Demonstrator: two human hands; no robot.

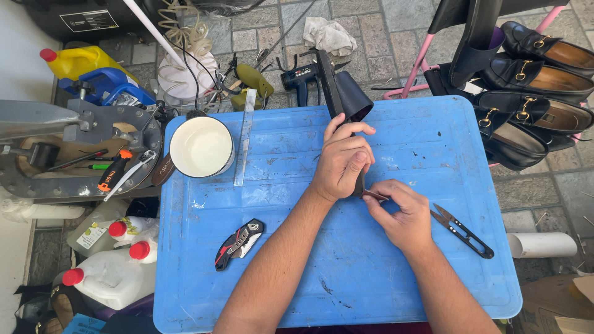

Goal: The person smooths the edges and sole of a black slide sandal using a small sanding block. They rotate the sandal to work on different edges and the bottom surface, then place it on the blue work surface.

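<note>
My left hand (342,159) is clamped around a black leather shoe upper (346,94) that rests on the blue plastic table (272,204), its curled end pointing away from me. Against the near end of the leather, my right hand (402,213) pinches a thin brown tool (375,195) between thumb and fingers. Black thread snips (463,231) lie just right of my right hand. A folding utility knife (239,244), black with red, lies to the left of my left forearm.
A white tub (202,147) and a clear ruler (245,137) sit at the table's far left. Black loafers (535,93) hang on a pink rack at right. A metal machine (68,148), jugs and bottles (114,275) crowd the left floor. Tools lie beyond the table.
</note>
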